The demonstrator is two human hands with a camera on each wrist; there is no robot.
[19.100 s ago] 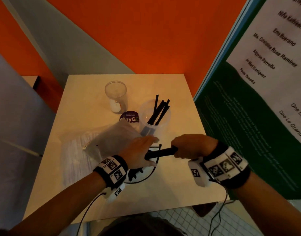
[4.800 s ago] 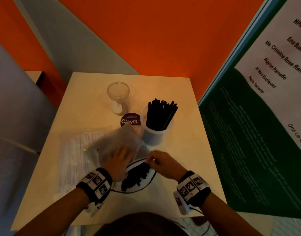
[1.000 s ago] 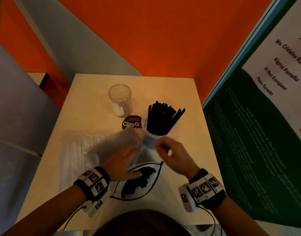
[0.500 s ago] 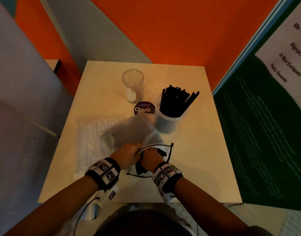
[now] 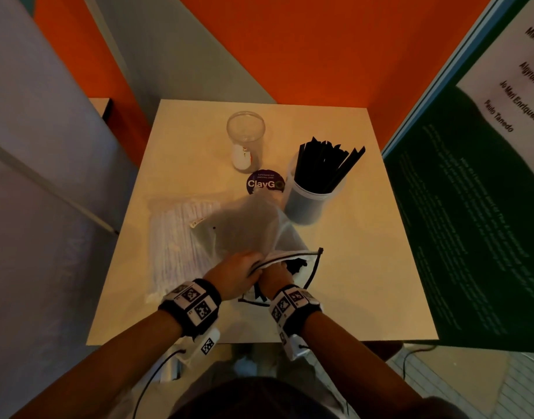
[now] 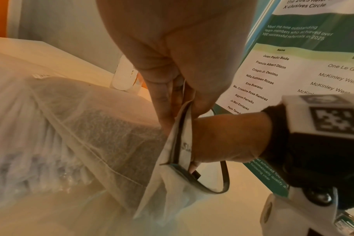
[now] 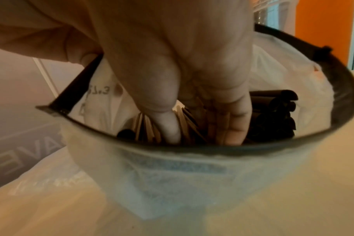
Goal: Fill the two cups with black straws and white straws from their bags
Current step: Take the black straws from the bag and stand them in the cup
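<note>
A clear cup (image 5: 315, 192) at the table's right holds several black straws (image 5: 326, 161). An empty clear cup (image 5: 246, 137) stands behind it to the left. The translucent zip bag (image 5: 253, 228) of black straws lies in the middle, partly over the bag of white straws (image 5: 181, 243) on the left. My left hand (image 5: 240, 272) pinches the upper rim of the zip bag's mouth (image 6: 180, 111) and holds it open. My right hand (image 5: 276, 275) is inside the bag, where its thumb and fingers (image 7: 228, 124) close round a bunch of black straws (image 7: 273, 115).
A round purple ClayGo sticker (image 5: 265, 183) lies between the two cups. An orange wall stands behind the table (image 5: 365, 267), a green and white poster board (image 5: 471, 207) right beside it, and a grey partition on the left.
My right hand has come back from near the filled cup and gone down into the zip bag. My left hand has moved from lying on the bag to lifting its rim.
</note>
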